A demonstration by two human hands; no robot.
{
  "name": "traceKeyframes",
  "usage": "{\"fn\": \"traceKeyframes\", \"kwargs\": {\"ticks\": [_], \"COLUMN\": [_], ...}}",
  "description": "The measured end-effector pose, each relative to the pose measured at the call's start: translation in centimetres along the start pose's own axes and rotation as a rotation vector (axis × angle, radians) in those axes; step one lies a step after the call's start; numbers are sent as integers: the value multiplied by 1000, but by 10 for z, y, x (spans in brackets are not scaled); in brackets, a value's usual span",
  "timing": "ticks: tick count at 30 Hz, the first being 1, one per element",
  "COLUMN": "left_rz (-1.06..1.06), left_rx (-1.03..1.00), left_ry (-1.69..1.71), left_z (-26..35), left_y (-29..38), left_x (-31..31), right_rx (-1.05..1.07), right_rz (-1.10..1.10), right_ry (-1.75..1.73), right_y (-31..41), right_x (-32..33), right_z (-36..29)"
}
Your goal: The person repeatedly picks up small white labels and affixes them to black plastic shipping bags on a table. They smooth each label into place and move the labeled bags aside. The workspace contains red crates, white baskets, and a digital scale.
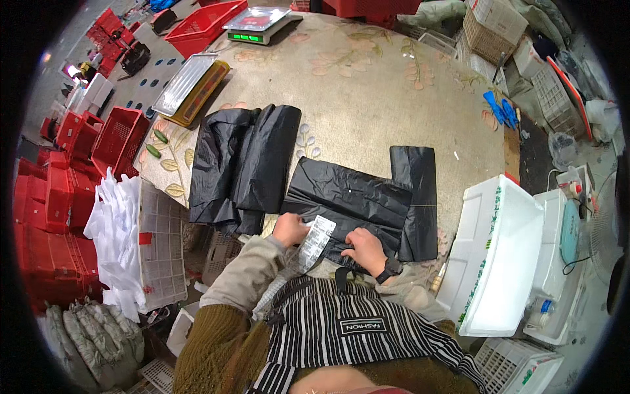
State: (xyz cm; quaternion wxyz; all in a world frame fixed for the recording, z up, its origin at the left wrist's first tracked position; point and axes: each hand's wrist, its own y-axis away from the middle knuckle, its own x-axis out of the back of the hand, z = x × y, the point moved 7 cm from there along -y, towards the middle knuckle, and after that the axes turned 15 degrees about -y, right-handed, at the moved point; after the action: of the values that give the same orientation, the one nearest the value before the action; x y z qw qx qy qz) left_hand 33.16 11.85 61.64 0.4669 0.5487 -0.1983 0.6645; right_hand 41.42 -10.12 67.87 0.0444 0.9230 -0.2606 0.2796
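My left hand (290, 229) grips the edge of a strip of printed white labels (316, 239) that hangs down towards my striped apron. My right hand (365, 250), with a dark watch on the wrist, rests beside the strip over a black plastic bag (354, 197), its fingers bent; whether it pinches anything I cannot tell. Under both hands lies this flattened bag. A folded black bag (418, 202) lies against its right side. More black bags (246, 167) are heaped to the left. All lie on a flower-patterned table cover (354, 98).
A tilted scale (192, 88) and a second scale (258, 24) stand along the far left edge. Two small cucumbers (157, 143) lie at the left. A white foam box (502, 256) stands at the right, with blue gloves (501, 109) beyond it. White bags (115, 236) hang over a crate.
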Motion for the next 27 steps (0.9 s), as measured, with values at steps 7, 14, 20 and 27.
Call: {"fn": "traceKeyframes", "kwargs": {"ticks": [7, 14, 20, 27], "left_rz": [-98, -409, -278, -219], "left_rx": [-131, -190, -96, 47], "left_ry": [382, 908, 537, 301], "left_z": [-27, 3, 26, 10], "left_y": [46, 67, 17, -36], "left_x": [14, 37, 32, -12], "right_rx": [39, -27, 342, 182], "right_rz": [-104, 197, 874, 179], "right_ry": [206, 93, 120, -29], "right_y": [0, -29, -15, -15], "right_x": [-18, 34, 108, 8], "right_z": [17, 17, -48, -25]}}
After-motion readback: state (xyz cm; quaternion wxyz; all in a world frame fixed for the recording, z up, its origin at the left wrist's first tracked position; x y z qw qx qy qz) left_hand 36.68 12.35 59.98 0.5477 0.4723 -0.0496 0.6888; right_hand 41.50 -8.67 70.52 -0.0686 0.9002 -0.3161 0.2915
